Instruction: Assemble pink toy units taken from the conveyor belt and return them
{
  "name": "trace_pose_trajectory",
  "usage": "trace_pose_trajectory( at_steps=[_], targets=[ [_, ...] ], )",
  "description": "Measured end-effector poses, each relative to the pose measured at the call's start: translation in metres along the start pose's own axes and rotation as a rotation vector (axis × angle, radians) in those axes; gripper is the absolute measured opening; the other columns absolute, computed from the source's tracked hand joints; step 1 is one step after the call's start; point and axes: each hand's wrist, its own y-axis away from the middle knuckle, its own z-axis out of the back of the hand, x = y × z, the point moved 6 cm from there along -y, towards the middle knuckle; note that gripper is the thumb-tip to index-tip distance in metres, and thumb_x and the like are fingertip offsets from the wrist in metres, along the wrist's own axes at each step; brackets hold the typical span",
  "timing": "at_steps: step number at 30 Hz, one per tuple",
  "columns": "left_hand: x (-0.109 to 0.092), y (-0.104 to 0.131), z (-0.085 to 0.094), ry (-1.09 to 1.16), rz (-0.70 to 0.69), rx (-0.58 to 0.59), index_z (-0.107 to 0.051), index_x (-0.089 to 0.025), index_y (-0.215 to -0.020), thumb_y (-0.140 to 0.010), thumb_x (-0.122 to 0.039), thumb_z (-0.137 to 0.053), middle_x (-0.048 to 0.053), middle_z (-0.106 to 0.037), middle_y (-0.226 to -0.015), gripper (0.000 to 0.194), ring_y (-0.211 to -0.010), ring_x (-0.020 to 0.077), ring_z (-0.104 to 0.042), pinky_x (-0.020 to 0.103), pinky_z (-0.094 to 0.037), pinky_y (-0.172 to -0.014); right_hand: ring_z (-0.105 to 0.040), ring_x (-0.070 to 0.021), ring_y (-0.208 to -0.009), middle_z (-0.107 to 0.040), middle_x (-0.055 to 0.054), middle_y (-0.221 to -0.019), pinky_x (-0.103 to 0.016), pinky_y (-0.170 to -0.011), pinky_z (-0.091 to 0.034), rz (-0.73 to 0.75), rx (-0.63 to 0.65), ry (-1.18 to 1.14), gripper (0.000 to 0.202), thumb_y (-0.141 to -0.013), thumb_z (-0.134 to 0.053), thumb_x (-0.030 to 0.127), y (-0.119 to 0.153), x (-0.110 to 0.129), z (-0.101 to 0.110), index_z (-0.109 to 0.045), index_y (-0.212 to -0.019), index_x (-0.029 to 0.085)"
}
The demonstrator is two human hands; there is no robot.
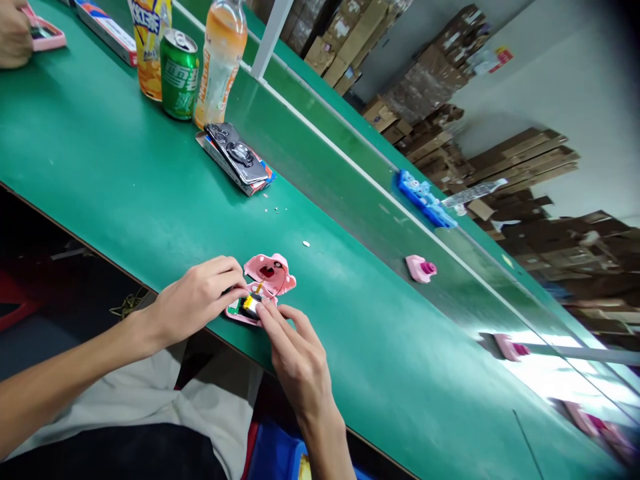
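Observation:
An opened pink plastic case [237,316] lies on the green table near its front edge, with its two halves spread. The upper half, a pink animal-face shell [275,272], has a dark red mouth. Inside the lower half sit a green circuit board [233,307] and a small silver battery [253,306] with yellow tape. My left hand [200,293] is closed at the case's left side, its fingertips partly hiding what they pinch. My right hand [297,350] presses its fingertips on the battery from the right. An orange strip [259,288] joins the halves.
A phone [240,157] lies on a flat box beyond my hands. Behind stand an orange drink bottle [223,63], a green can [180,77] and a yellow drink bottle [149,50]. Pink pieces [421,269] sit along a conveyor belt. Another person's hand [14,33] is at upper left.

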Motion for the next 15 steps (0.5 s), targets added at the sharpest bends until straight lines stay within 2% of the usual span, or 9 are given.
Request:
trace_pose_trajectory(
  at_steps=[2, 5, 7, 9, 12, 15],
  targets=[
    [-0.001, 0.001, 0.000, -0.020, -0.017, 0.010, -0.067, -0.017, -0.095, -0.107, -0.022, -0.043, 0.005, -0.066, -0.098, 0.028, -0.093, 0.0176, -0.065, 0.030, -0.054, -0.085, -0.066, -0.0266, -0.113, -0.071, -0.012, -0.128, -0.043, -0.091, -0.063, 0.023, 0.020, 0.025, 0.067, -0.096, -0.047, -0.002, 0.000, 0.001, 0.000, -0.034, -0.159, 0.018],
    [-0.004, 0.005, -0.003, -0.067, -0.102, 0.082, -0.067, -0.017, -0.109, -0.105, -0.028, -0.050, 0.009, -0.067, -0.114, 0.020, -0.110, 0.0224, -0.064, 0.035, -0.054, -0.096, -0.064, -0.0269, -0.114, -0.070, -0.011, -0.131, -0.043, -0.090, -0.063, 0.003, 0.062, 0.044, 0.063, -0.096, -0.047, 0.000, 0.000, 0.002, 0.000, -0.038, -0.157, 0.016],
    [-0.007, 0.010, -0.007, -0.127, -0.172, 0.146, -0.063, -0.017, -0.122, -0.101, -0.033, -0.058, 0.012, -0.066, -0.125, 0.026, -0.121, 0.0274, -0.060, 0.041, -0.052, -0.103, -0.062, -0.0283, -0.115, -0.067, -0.011, -0.136, -0.044, -0.088, -0.063, -0.038, 0.110, 0.080, 0.060, -0.096, -0.050, 0.002, 0.000, 0.003, -0.001, -0.041, -0.154, 0.016],
    [-0.007, 0.013, -0.009, -0.175, -0.202, 0.186, -0.060, -0.017, -0.128, -0.100, -0.032, -0.059, 0.012, -0.066, -0.127, 0.031, -0.124, 0.0284, -0.059, 0.043, -0.051, -0.105, -0.059, -0.0297, -0.117, -0.064, -0.010, -0.140, -0.045, -0.088, -0.061, -0.064, 0.118, 0.148, 0.059, -0.097, -0.053, 0.006, 0.001, 0.006, -0.003, -0.042, -0.154, 0.016],
    [-0.006, 0.015, -0.010, -0.190, -0.203, 0.194, -0.060, -0.019, -0.129, -0.103, -0.027, -0.055, 0.011, -0.066, -0.127, 0.028, -0.123, 0.0262, -0.059, 0.041, -0.050, -0.106, -0.058, -0.0276, -0.119, -0.065, -0.006, -0.140, -0.043, -0.091, -0.057, -0.076, 0.058, 0.171, 0.060, -0.097, -0.050, 0.004, 0.005, 0.013, -0.007, -0.042, -0.154, 0.021],
    [-0.007, 0.016, -0.011, -0.198, -0.227, 0.200, -0.060, -0.020, -0.129, -0.102, -0.026, -0.056, 0.009, -0.066, -0.126, 0.028, -0.123, 0.0259, -0.059, 0.040, -0.050, -0.106, -0.064, -0.0245, -0.105, -0.074, -0.003, -0.125, -0.039, -0.082, -0.055, -0.100, -0.057, 0.127, 0.054, -0.095, -0.054, 0.002, 0.015, 0.016, -0.004, -0.055, -0.144, 0.024]
  ],
)
